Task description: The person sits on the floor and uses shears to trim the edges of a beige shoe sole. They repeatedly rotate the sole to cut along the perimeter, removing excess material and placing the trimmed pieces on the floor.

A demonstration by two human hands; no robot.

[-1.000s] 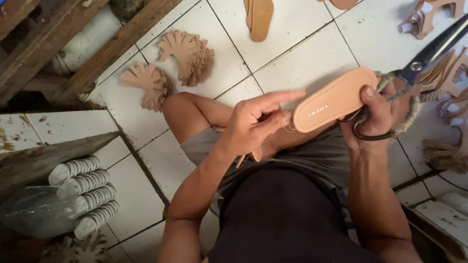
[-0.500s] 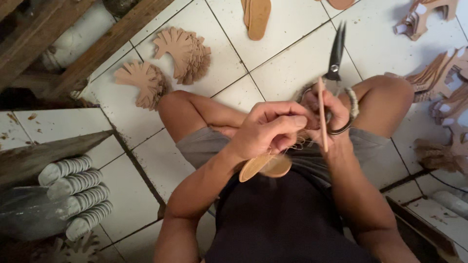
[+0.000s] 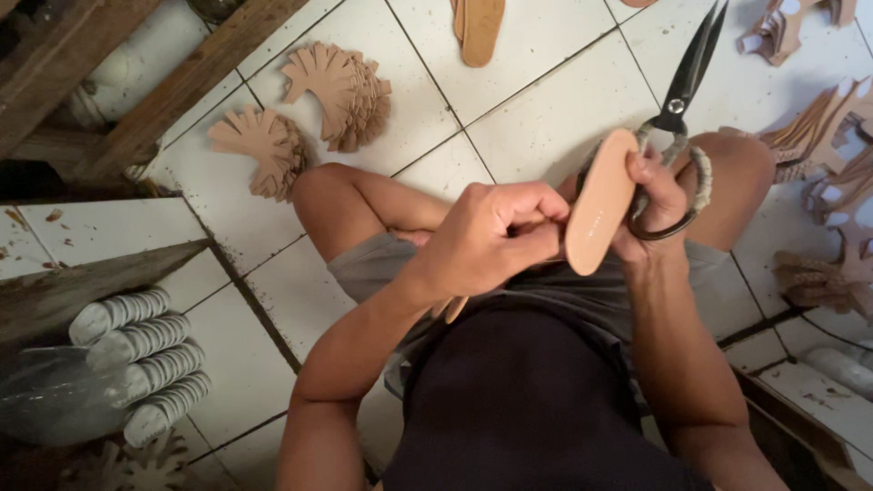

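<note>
- Far left, a wooden beam (image 3: 186, 86) runs slantwise across the corner, and below it stacks of white ridged pieces (image 3: 136, 364) lie side by side near a clear plastic bag (image 3: 45, 400).
- On the white tiled floor (image 3: 536, 118) beyond my knee sit two fanned piles of tan cut-outs (image 3: 341, 86), the lower pile just beside my leg.
- At the top edge, a tan insole (image 3: 479, 27) lies flat on the tiles, well apart from my hands.
- My left hand (image 3: 486, 241) is curled shut over my lap, its fingertips pinching the edge of the tan sole (image 3: 600, 202) from the left.
- Under that hand a second tan piece (image 3: 452, 309) pokes out against my shorts; what holds it I cannot tell.
- The sole stands on its edge, tilted slightly, right between my two hands and above my thighs.
- My right hand (image 3: 657, 195) is closed too: fingers through the wrapped loop handles of the big black scissors (image 3: 687, 82), thumb pressing against the sole's right side.
- The scissor blades point up and away from me, closed together over the tiles.
- Far right, more tan strap pieces (image 3: 823, 114) lie heaped on the floor beside my right knee.
</note>
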